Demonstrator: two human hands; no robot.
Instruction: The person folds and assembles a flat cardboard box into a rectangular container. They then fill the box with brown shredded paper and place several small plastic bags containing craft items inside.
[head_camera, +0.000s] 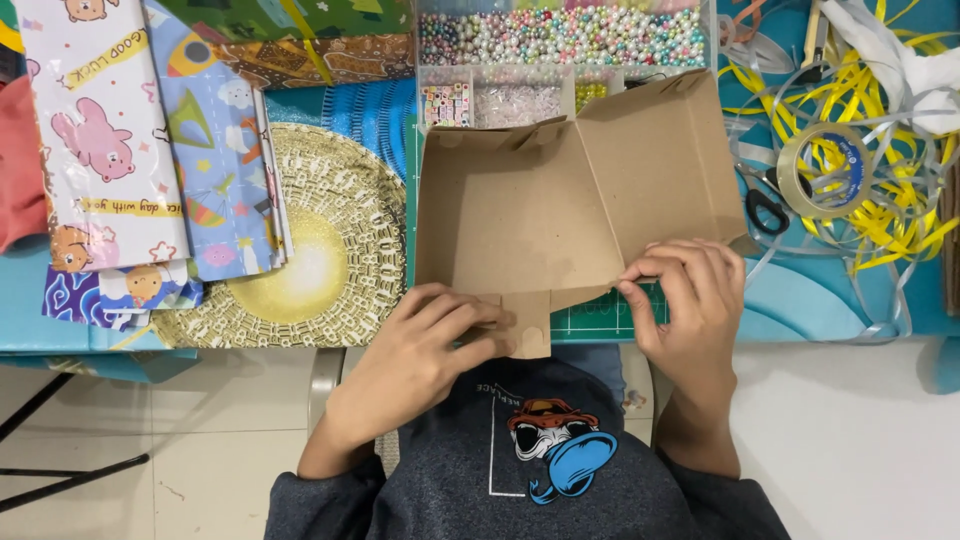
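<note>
Both hands grip brown cardboard box — unfolded

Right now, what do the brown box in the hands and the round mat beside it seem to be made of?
Brown box: looks like thin kraft cardboard, matte, with sharp fold creases and flaps.
Round mat: probably woven or embossed plastic with a metallic gold finish; its centre glares under the light. The exact material is unclear.

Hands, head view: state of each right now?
Left hand: closed on the cardboard box, pinching its bottom flap.
Right hand: closed, fingertips pinching the box's lower right edge.
</note>
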